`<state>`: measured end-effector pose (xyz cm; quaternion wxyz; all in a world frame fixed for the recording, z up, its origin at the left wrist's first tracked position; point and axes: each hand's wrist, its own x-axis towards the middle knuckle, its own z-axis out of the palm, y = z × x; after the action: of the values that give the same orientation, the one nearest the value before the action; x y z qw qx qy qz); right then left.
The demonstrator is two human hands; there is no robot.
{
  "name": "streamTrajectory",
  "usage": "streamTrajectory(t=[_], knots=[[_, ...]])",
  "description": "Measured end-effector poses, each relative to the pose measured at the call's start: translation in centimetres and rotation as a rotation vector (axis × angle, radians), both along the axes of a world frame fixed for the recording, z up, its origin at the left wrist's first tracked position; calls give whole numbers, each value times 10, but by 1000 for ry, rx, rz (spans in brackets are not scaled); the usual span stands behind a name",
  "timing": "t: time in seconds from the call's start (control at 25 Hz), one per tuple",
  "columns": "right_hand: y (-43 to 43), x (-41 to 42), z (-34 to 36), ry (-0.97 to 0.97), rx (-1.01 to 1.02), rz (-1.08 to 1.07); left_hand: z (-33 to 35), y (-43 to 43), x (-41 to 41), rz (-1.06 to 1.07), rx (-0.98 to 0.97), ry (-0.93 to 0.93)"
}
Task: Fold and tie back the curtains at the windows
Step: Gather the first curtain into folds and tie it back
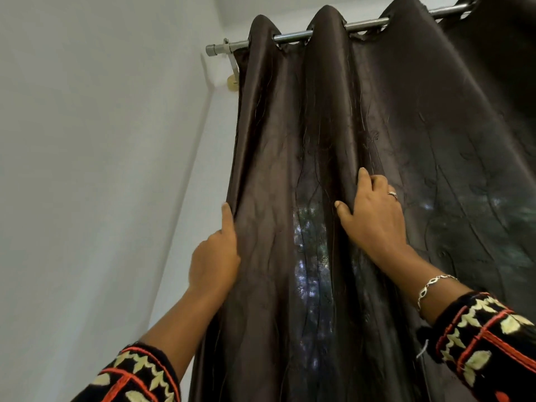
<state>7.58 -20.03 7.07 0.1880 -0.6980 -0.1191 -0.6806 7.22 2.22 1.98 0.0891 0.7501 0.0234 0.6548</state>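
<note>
Dark brown, crinkled fabric with a slight sheen fills most of my view: the curtain (391,126) hangs from a metal rod (368,24) that runs along the top, threaded through eyelets so that the cloth falls in deep vertical folds. The rod's left end sits in a bracket (233,68) fixed to the pale wall (87,169), and the curtain's left edge drops just beside that wall. Light and blurred green come through the cloth in patches between the two hands and on the right. The left hand (216,256) is at the curtain's left edge, thumb laid up along the front of the fabric, with the other fingers tucked behind the edge where I cannot see them, so the edge is held between thumb and hidden fingers. The right hand (374,216) is higher and further right, on the next fold out; its fingers curl into the crease and the thumb presses in from the left, pinching a ridge of cloth. A ring (392,194) shows on one finger and a silver bracelet (432,285) on that wrist. Both forearms reach upward out of black embroidered cuffs, the left sleeve (136,375) and the right sleeve (487,338), trimmed in red and cream.
</note>
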Motion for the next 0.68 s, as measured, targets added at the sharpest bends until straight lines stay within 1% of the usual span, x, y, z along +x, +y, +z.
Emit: streamTrajectory(t=[0.08, 0.16, 0.28, 0.36, 0.44, 0.52, 0.68], knots=[[2, -2, 0, -13, -6, -16, 0, 25, -2, 129, 50, 43], [5, -2, 0, -14, -10, -34, 4, 51, -4, 210, 57, 60], [11, -3, 1, 18, 0, -31, 17, 84, -15, 354, 11, 109], [17, -2, 3, 18, -5, -36, 29, 107, -25, 489, -29, 97], [22, -3, 4, 11, -25, -31, 38, 124, -32, 541, -86, 73], [22, -4, 4, 18, -45, -6, 36, 126, -31, 468, -108, 86], [15, -13, 7, -1, -19, 66, 20, 99, -17, 50, -151, 45]])
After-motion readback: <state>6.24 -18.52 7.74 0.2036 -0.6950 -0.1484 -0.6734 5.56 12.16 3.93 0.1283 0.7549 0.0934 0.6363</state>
